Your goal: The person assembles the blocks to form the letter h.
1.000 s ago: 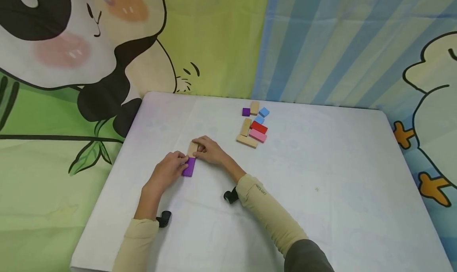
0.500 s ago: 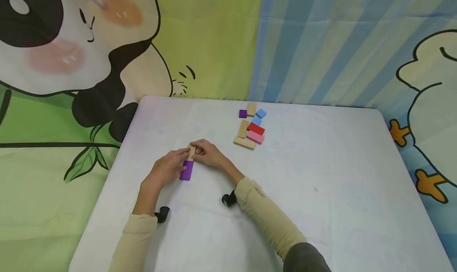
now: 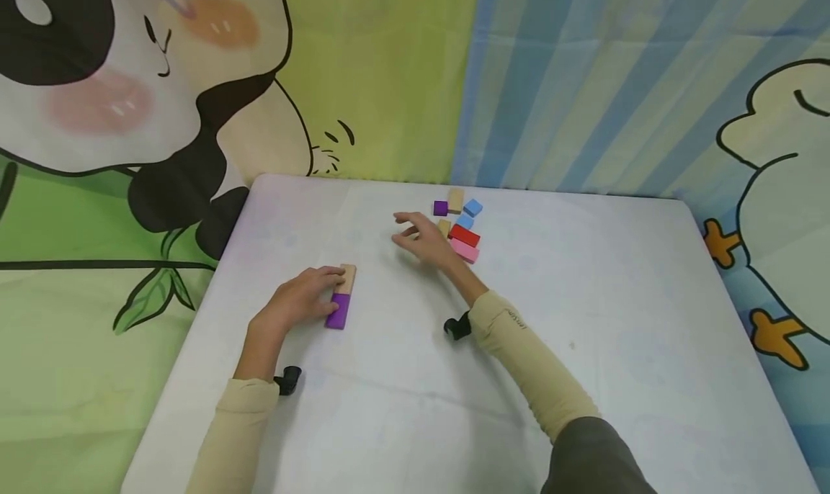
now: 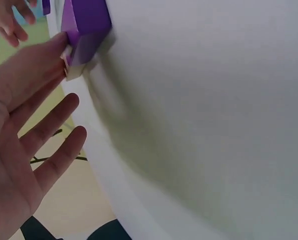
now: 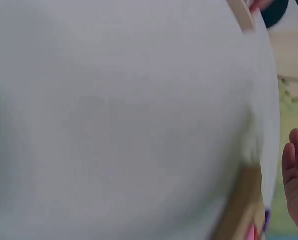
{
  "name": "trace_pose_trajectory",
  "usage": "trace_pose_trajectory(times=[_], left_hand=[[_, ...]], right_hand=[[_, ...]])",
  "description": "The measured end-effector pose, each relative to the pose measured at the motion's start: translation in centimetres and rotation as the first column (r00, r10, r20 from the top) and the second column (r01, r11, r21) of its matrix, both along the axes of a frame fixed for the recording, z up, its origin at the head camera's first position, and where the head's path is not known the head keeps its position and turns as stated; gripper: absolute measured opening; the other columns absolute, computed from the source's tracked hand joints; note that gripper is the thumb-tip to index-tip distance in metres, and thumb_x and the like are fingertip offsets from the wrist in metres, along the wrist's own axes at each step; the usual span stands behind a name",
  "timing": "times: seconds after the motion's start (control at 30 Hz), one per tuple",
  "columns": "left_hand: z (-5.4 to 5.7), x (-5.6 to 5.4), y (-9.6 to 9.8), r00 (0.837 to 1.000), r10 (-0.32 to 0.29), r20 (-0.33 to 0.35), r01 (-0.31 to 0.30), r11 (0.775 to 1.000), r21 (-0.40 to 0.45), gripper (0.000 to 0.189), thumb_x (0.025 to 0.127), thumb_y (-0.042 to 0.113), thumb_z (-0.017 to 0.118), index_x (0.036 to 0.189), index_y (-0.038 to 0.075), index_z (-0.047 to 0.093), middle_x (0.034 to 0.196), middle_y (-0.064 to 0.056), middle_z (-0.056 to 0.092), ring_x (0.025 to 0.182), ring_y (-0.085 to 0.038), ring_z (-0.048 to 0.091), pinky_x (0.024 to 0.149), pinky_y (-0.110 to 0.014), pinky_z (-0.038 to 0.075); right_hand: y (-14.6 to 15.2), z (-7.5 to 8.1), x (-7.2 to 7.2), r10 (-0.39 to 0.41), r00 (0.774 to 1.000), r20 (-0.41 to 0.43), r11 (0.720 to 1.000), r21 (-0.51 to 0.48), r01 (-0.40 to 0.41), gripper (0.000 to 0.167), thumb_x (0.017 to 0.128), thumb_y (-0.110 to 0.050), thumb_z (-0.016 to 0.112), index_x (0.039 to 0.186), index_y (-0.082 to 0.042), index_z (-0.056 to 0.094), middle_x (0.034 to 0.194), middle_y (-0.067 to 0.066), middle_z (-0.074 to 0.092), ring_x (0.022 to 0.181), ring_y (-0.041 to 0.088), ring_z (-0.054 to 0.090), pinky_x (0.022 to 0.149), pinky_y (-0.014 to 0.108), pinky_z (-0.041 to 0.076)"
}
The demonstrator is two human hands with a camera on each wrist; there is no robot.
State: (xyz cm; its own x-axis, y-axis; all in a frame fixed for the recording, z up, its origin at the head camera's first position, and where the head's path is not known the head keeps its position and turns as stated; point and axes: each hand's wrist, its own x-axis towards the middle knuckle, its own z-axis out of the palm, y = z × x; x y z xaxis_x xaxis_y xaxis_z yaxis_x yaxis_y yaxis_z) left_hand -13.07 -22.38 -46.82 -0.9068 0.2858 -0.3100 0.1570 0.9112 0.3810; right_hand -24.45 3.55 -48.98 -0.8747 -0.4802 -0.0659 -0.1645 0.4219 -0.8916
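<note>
A purple block (image 3: pixel 338 312) and a plain wooden block (image 3: pixel 346 279) lie end to end on the white table. My left hand (image 3: pixel 301 299) rests at their left side, thumb against the purple block and a fingertip on the wooden one. In the left wrist view the other fingers spread out straight, off the blocks. My right hand (image 3: pixel 424 243) is above the table just left of the loose blocks, fingers extended and holding nothing. It partly hides a wooden block (image 3: pixel 444 227); a blurred wooden block (image 5: pixel 238 205) shows below it in the right wrist view.
Beside the right hand lie a red block (image 3: pixel 465 235), a pink block (image 3: pixel 464 250), two blue blocks (image 3: pixel 472 207), a purple cube (image 3: pixel 440 208) and an upper wooden block (image 3: pixel 455 200). A printed cloth (image 3: pixel 389 76) hangs behind the table's back edge.
My right hand has let go of the wooden block by the purple one and moved right and away toward the loose blocks. The left hand stays at the two joined blocks.
</note>
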Motion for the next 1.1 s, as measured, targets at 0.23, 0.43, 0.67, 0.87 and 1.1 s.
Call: trace_pose_trajectory(times=[0.23,0.43,0.67,0.87,1.1], left_hand=[[-1.2,0.3,-0.6,0.999,0.002,-0.041,0.000,0.999,0.052,0.061,0.083,0.021,0.074,0.139,0.013,0.053,0.151,-0.001,0.042,0.137,-0.031,0.041,0.097,-0.057,0.045],[-1.1,0.4,-1.1,0.999,0.015,-0.041,-0.012,0.996,0.087,0.062,0.082,0.020,0.075,0.139,0.013,0.053,0.150,-0.002,0.044,0.136,-0.031,0.041,0.099,-0.058,0.044],[-1.2,0.1,-1.2,1.000,0.022,-0.017,-0.020,0.993,0.116,0.061,0.083,0.020,0.074,0.140,0.014,0.052,0.151,-0.002,0.042,0.136,-0.031,0.039,0.100,-0.060,0.043],[-1.5,0.1,-1.2,1.000,0.028,-0.005,-0.027,0.991,0.132,0.061,0.083,0.020,0.074,0.139,0.016,0.052,0.151,-0.001,0.043,0.137,-0.031,0.039,0.100,-0.063,0.041],[-1.7,0.2,-1.2,0.999,0.037,-0.007,-0.035,0.989,0.143,0.060,0.083,0.021,0.074,0.140,0.017,0.052,0.151,0.000,0.042,0.137,-0.030,0.039,0.100,-0.064,0.040]], right_hand=[[6.9,0.7,-0.1,0.104,0.978,-0.182,0.973,0.223,-0.062,0.048,0.092,-0.019,0.065,0.136,-0.002,0.053,0.122,0.020,0.057,0.103,0.029,0.057,0.090,0.043,0.051],[8.8,-0.1,1.5,0.143,0.954,-0.264,0.961,0.266,-0.070,0.047,0.091,-0.022,0.068,0.131,-0.002,0.058,0.115,0.018,0.059,0.098,0.027,0.055,0.085,0.040,0.048],[8.7,-0.4,1.3,0.089,0.953,-0.289,0.969,0.247,-0.015,0.046,0.089,-0.020,0.069,0.130,-0.001,0.059,0.111,0.019,0.059,0.096,0.028,0.055,0.082,0.038,0.047],[8.2,-0.8,-0.6,0.044,0.947,-0.319,0.904,0.416,0.098,0.048,0.090,-0.027,0.065,0.134,-0.008,0.058,0.129,0.017,0.056,0.118,0.034,0.049,0.096,0.045,0.046],[7.8,-0.3,-2.0,0.160,0.931,-0.329,0.798,0.599,0.075,0.052,0.091,-0.042,0.064,0.134,-0.013,0.059,0.141,0.013,0.052,0.133,0.036,0.043,0.108,0.054,0.036]])
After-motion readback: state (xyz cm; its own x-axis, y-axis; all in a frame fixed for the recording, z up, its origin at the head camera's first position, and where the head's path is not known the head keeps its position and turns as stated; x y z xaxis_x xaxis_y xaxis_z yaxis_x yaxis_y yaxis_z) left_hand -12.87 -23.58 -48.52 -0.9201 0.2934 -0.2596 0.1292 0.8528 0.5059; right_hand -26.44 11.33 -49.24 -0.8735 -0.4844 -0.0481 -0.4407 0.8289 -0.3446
